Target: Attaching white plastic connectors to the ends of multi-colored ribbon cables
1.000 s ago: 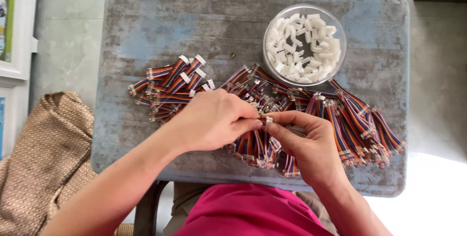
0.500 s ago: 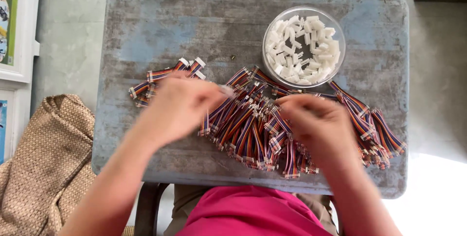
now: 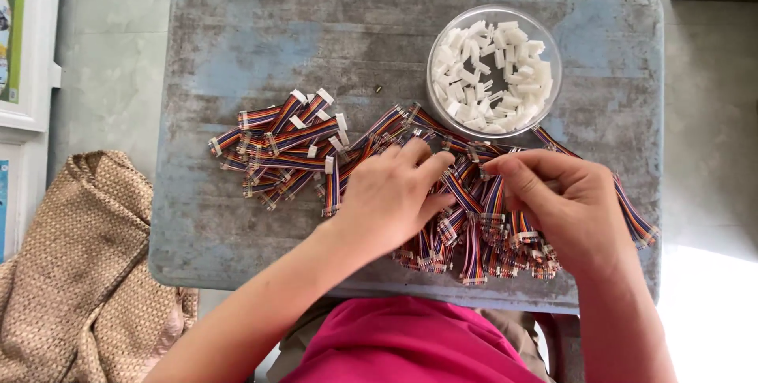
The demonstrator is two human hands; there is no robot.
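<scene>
A heap of short rainbow ribbon cables lies across the middle of a worn blue-grey table. My left hand lies flat on the heap's left part, fingers stretched out and apart, gripping nothing. My right hand is on the heap's right part, its fingers curled and pinching a ribbon cable at their tips; the thumb is hidden. A smaller pile of cables with white connectors fitted lies to the left of my left hand. A clear round bowl of loose white plastic connectors stands behind the heap.
A woven beige bag sits on the floor by the table's left side. White framed panels lean at the far left. The pale tiled floor surrounds the table. My pink shirt fills the bottom edge.
A second ago both hands pinched one cable together. My left hand then swung out to the left pile and has come back onto the heap. My right hand dropped into the heap.
</scene>
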